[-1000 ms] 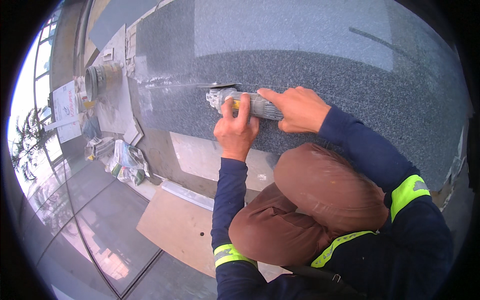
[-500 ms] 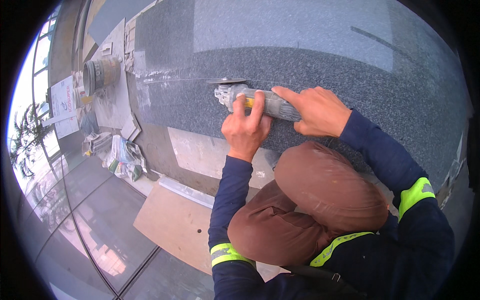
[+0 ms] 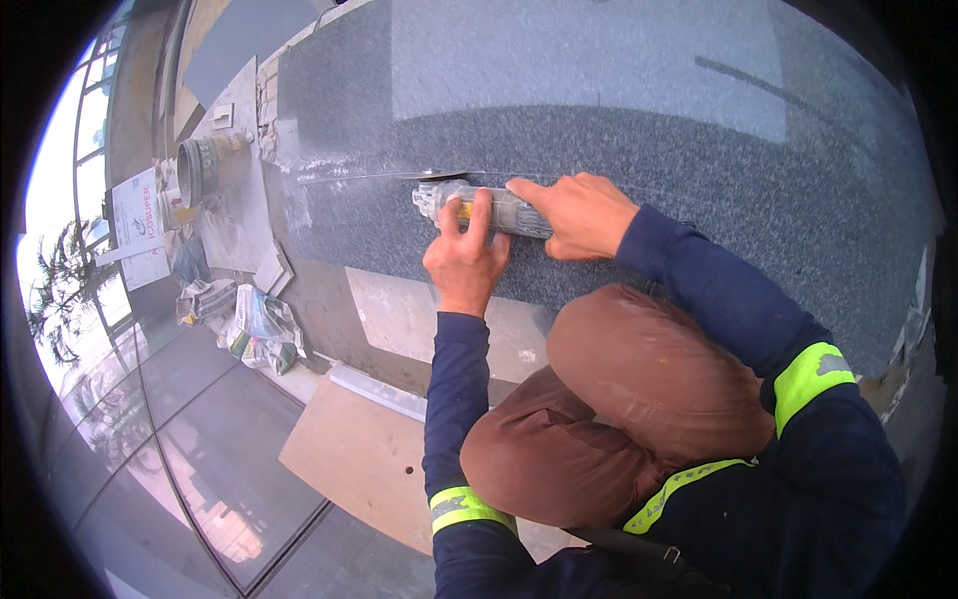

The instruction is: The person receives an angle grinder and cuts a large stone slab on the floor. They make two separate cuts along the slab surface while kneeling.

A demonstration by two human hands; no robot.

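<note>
An angle grinder (image 3: 511,212), grey with a yellow patch, lies along the dark speckled stone slab (image 3: 699,190). Its thin disc (image 3: 440,177) sits at a pale straight line on the stone. My left hand (image 3: 466,258) is closed round the grinder's front part, two fingers over the top of its body. My right hand (image 3: 584,215) grips the rear end, its index finger stretched along the top. Whitish dust (image 3: 324,170) marks the slab to the left of the disc. The undersides of both grips are hidden.
A dusty bucket (image 3: 200,165) lies at the left beside a white printed board (image 3: 140,230). Crumpled plastic bags (image 3: 261,324) rest below it. A tan board (image 3: 364,459) lies left of my knees (image 3: 639,389). Glossy dark tiles (image 3: 200,439) cover the lower left.
The grinder and both hands have shifted left along the line on the slab. The whole view has also tilted slightly. Both grips look the same.
</note>
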